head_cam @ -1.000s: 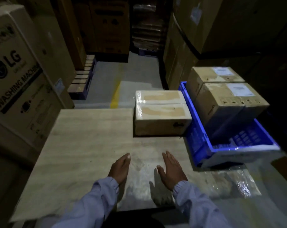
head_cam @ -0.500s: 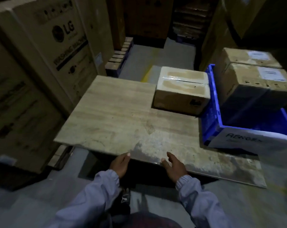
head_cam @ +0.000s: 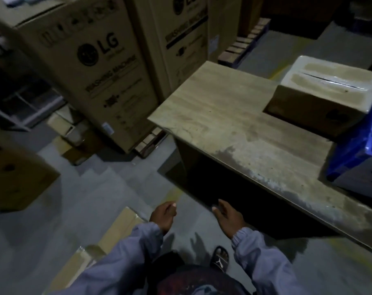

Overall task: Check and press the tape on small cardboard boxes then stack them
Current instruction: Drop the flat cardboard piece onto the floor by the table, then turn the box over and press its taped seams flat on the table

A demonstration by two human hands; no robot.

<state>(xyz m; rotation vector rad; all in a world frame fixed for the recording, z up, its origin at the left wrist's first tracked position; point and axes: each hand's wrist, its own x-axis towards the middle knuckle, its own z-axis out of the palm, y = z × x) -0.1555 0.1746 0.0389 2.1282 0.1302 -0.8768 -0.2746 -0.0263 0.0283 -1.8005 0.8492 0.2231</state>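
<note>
A taped cardboard box (head_cam: pixel 325 90) sat at the bench (head_cam: pixel 223 116)'s far right corner. A blue crate (head_cam: pixel 357 145) stood just beside it, on the right edge.

Upper garment: long-sleeved, pale blue-grey fabric. The left sleeve (head_cam: pixel 125 252) and right sleeve (head_cam: pixel 259 256) each end in a gathered elastic cuff at the wrist. The left hand (head_cam: pixel 162 216) and right hand (head_cam: pixel 227 218) are bare. Lower garment (head_cam: pixel 191 279): dark, with a faint reddish pattern. One foot wears a black slide sandal (head_cam: pixel 220 261) with a white logo on the strap.
</note>
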